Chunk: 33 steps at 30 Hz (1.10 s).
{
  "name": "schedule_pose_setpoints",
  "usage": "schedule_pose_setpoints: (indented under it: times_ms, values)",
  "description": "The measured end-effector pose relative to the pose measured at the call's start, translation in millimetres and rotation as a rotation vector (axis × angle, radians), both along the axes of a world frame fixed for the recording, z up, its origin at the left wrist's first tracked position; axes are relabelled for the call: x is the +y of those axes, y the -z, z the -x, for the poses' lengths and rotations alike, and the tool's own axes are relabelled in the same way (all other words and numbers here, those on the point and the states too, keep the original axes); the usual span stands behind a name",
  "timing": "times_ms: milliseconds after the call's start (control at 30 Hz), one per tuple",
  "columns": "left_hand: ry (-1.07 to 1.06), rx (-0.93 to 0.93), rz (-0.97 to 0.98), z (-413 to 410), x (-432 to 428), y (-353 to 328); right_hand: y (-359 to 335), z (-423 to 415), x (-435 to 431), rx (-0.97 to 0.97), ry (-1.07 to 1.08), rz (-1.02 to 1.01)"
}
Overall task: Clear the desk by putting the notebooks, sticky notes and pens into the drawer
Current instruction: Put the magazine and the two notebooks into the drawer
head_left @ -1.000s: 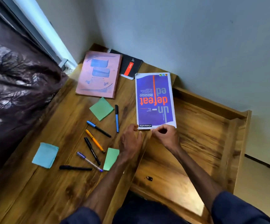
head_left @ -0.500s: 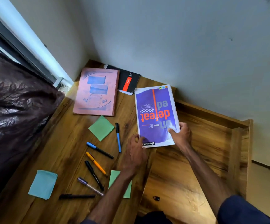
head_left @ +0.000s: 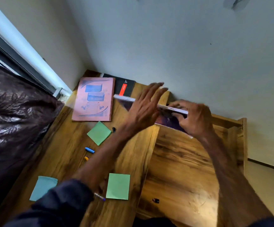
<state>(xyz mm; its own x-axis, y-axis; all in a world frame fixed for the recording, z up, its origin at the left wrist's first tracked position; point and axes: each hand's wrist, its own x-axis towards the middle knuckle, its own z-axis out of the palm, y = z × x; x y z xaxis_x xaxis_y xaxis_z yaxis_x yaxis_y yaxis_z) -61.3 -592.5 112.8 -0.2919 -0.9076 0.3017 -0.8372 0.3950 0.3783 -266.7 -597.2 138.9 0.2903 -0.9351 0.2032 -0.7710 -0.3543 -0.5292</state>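
Note:
The purple notebook (head_left: 124, 98) is lifted off the desk and tilted almost edge-on above the back of the open drawer (head_left: 183, 163). My right hand (head_left: 193, 119) grips its right end. My left hand (head_left: 143, 110) lies flat against its near side with the fingers spread. A pink notebook (head_left: 93, 99) and a black notebook (head_left: 124, 86) lie in the desk's back corner. Two green sticky pads (head_left: 99, 133) (head_left: 118, 186) and a blue sticky pad (head_left: 42, 187) lie on the desk. My left arm hides most of the pens; a blue cap (head_left: 89, 150) and an orange tip (head_left: 86, 158) show.
A small dark object (head_left: 155, 200) lies on the drawer's floor near the front. Dark shiny bedding (head_left: 15, 120) borders the desk on the left. A grey wall (head_left: 182, 54) rises straight behind the desk and drawer.
The purple notebook has come up off the desk and turned from flat to nearly edge-on. My right hand slid to its right end; my left hand rose and opened against it.

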Motion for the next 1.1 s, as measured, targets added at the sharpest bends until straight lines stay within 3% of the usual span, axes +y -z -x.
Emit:
schedule_pose_setpoints:
  times_ms: [67,133,233,367,467,600,700,767,867,933,1000,1100]
  values:
    - [0.103,-0.167,-0.156,-1.7,-17.0,-26.7,-25.6,14.8,-11.4,-0.049,-0.106,0.012]
    - [0.106,-0.209,-0.142,1.2,-19.0,-39.9,-39.6,21.2,-21.9,-0.114,-0.118,0.114]
    - [-0.097,0.040,-0.156,17.3,-14.4,-40.3,-42.1,16.7,-27.4,-0.162,0.031,0.363]
    - [-0.389,0.528,-0.319,44.1,-1.2,-5.5,-4.8,24.2,-3.2,-0.297,0.313,0.345]
    - [-0.540,1.145,-0.471,67.0,6.9,33.0,45.3,45.3,33.4,-0.365,0.436,0.005]
    - [-0.773,1.697,-0.744,101.2,10.8,72.4,77.6,64.2,80.2,-0.493,0.503,-0.856]
    - [-0.707,1.941,-0.820,127.0,18.5,87.9,86.1,82.7,90.1,-0.478,0.597,-1.014]
    - [-0.674,2.070,-0.845,139.8,25.7,94.7,95.8,94.0,89.9,-0.664,0.615,-0.994]
    - [-0.636,2.168,-0.967,160.4,35.7,104.2,110.5,101.8,87.5,-1.294,0.636,-0.880]
    - [-0.611,2.152,-1.061,171.2,45.1,109.2,120.9,104.1,85.5,-1.586,0.746,-0.774]
    - [-0.586,2.023,-1.113,177.3,55.0,114.0,134.8,109.5,84.6,-1.657,0.846,-0.713]
    - [-0.458,1.547,-1.168,171.5,66.8,131.1,156.0,122.8,85.5,-1.681,0.963,-0.703]
